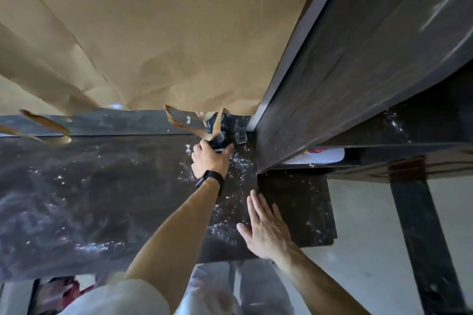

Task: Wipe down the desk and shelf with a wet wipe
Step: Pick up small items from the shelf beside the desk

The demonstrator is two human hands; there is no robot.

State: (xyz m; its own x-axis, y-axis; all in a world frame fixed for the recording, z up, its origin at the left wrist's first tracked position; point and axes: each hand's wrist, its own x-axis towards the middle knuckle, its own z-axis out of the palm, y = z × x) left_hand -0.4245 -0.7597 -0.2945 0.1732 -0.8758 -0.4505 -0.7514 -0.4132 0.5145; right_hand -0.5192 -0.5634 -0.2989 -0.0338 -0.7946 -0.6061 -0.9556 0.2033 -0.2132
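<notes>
Worktop [102, 199]: dark, streaked with wet patches, filling the centre. Shelf [358, 59]: dark panel at 2 o'clock, meeting the worktop's back corner. Left hand [211, 161]: just above centre, curled round a small dark object [219, 138], possibly a bottle. Right hand [266, 233]: 5 o'clock, fingers straight, flat on the worktop. Brown paper [166, 33]: hangs at 12 o'clock.

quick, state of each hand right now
left hand: grip closed on a small dark object at the back of the desk
right hand: open, flat on the desk

Two hands [211, 160] [266, 230] – one desk [76, 199], one shelf [358, 59], one dark object [219, 137]
</notes>
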